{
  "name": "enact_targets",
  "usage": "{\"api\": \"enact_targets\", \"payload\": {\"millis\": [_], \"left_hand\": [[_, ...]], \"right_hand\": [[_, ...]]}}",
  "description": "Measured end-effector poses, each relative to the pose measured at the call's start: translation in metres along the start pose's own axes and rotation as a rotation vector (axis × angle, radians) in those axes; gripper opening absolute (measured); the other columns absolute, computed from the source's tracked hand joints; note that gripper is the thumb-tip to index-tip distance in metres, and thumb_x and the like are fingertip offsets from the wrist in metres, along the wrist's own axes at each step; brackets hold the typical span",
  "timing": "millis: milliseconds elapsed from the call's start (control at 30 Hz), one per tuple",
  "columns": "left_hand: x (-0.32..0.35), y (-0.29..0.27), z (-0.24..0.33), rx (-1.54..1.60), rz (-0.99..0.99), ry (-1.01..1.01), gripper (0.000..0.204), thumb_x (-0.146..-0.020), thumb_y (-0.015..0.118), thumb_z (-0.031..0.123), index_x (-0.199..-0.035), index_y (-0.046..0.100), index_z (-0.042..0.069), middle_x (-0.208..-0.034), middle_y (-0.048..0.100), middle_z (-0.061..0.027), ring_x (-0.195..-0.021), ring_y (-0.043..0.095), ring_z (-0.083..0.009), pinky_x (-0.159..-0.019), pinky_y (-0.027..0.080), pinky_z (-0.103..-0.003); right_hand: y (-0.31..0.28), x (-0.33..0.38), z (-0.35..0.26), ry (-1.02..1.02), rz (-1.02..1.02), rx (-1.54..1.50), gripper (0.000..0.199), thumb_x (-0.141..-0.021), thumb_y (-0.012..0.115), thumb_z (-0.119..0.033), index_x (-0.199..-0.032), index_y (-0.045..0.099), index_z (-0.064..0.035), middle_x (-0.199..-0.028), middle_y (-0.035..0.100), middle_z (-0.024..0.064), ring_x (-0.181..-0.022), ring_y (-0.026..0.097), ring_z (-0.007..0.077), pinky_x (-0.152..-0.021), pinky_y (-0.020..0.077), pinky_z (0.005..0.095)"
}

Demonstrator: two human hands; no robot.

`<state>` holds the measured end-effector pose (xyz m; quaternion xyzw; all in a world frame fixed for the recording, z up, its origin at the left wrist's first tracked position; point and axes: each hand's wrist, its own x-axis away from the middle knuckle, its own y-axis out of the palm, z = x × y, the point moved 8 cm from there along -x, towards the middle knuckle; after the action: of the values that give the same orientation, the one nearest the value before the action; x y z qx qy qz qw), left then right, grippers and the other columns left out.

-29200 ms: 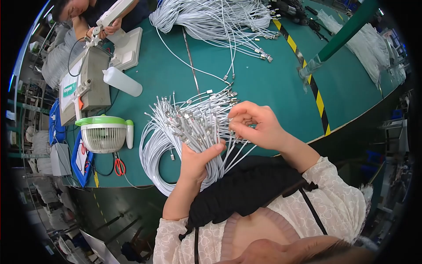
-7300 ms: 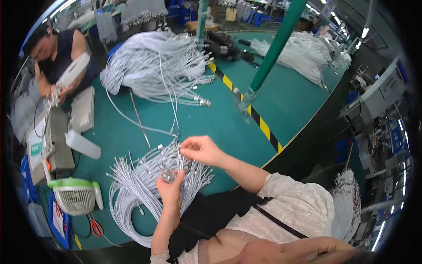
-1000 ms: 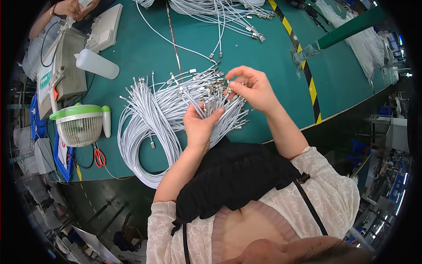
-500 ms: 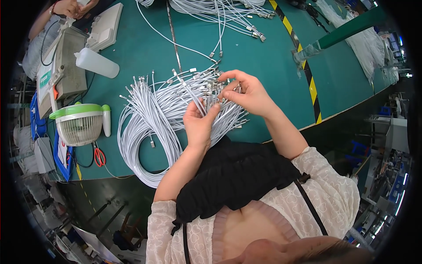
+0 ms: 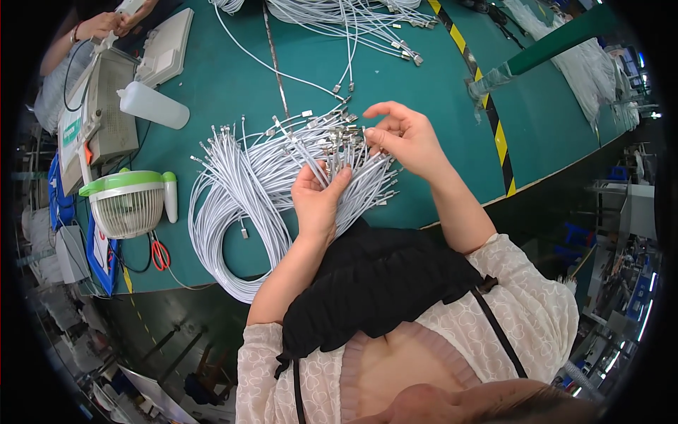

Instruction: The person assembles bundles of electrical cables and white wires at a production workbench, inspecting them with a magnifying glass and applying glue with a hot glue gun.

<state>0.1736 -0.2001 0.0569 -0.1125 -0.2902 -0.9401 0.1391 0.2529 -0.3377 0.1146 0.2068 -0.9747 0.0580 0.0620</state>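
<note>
A big bundle of white cables [image 5: 244,184] with metal plugs lies looped on the green table [image 5: 233,78]. My left hand [image 5: 318,198] grips a fan of these cables near their plug ends. My right hand [image 5: 402,138] hovers just to the right of it, thumb and fingers pinched on the plug ends [image 5: 339,138] at the top of the fan.
A second heap of white cables [image 5: 346,18] lies at the far side. A small green and white fan [image 5: 131,201], red scissors [image 5: 159,253], a white squeeze bottle [image 5: 152,106] and grey machines [image 5: 102,106] stand on the left. Another person's hands [image 5: 113,18] work at the far left corner.
My right hand has shifted slightly along the plug ends while my left keeps holding the fan of cables. The bundle stays where it was.
</note>
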Motion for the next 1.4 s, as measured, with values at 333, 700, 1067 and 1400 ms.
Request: {"api": "enact_targets", "payload": {"millis": [333, 700, 1067, 1400], "left_hand": [[-0.001, -0.002, -0.001, -0.040, 0.040, -0.001, 0.026, -0.071, 0.066, -0.004, -0.091, 0.050, 0.002, -0.087, 0.060, -0.0071, -0.076, 0.058, -0.0117, -0.070, 0.047, -0.023], [0.008, 0.006, 0.002, -0.045, -0.021, -0.060, 0.021, -0.072, 0.065, -0.005, -0.090, 0.055, 0.000, -0.084, 0.061, -0.0061, -0.075, 0.058, -0.0101, -0.068, 0.046, -0.022], [0.008, 0.006, -0.002, -0.145, -0.053, -0.018, 0.017, -0.071, 0.066, -0.004, -0.085, 0.057, 0.001, -0.082, 0.062, -0.0054, -0.073, 0.057, -0.0085, -0.067, 0.045, -0.021], [0.005, 0.003, -0.001, -0.100, -0.009, -0.029, 0.018, -0.070, 0.067, -0.004, -0.084, 0.058, 0.001, -0.081, 0.062, -0.0048, -0.071, 0.057, -0.0085, -0.066, 0.045, -0.022]], "right_hand": [[-0.006, 0.012, -0.021, -0.104, -0.107, -0.004, 0.026, -0.079, 0.056, -0.003, -0.104, 0.051, -0.0002, -0.071, 0.060, 0.0049, -0.065, 0.058, 0.0078, -0.057, 0.0464, 0.0185], [-0.002, 0.013, -0.015, 0.016, -0.043, -0.019, 0.024, -0.079, 0.057, -0.003, -0.102, 0.052, -0.0006, -0.068, 0.060, 0.0031, -0.062, 0.057, 0.0067, -0.055, 0.0457, 0.0186], [0.006, 0.013, -0.020, -0.134, -0.028, -0.026, 0.022, -0.079, 0.056, -0.001, -0.100, 0.053, 0.0002, -0.070, 0.060, 0.0035, -0.062, 0.056, 0.0062, -0.058, 0.0462, 0.0189], [0.007, 0.012, -0.020, -0.212, -0.027, -0.001, 0.020, -0.078, 0.055, 0.001, -0.098, 0.053, 0.0014, -0.073, 0.060, 0.0040, -0.067, 0.058, 0.0074, -0.062, 0.0469, 0.0189]]}}
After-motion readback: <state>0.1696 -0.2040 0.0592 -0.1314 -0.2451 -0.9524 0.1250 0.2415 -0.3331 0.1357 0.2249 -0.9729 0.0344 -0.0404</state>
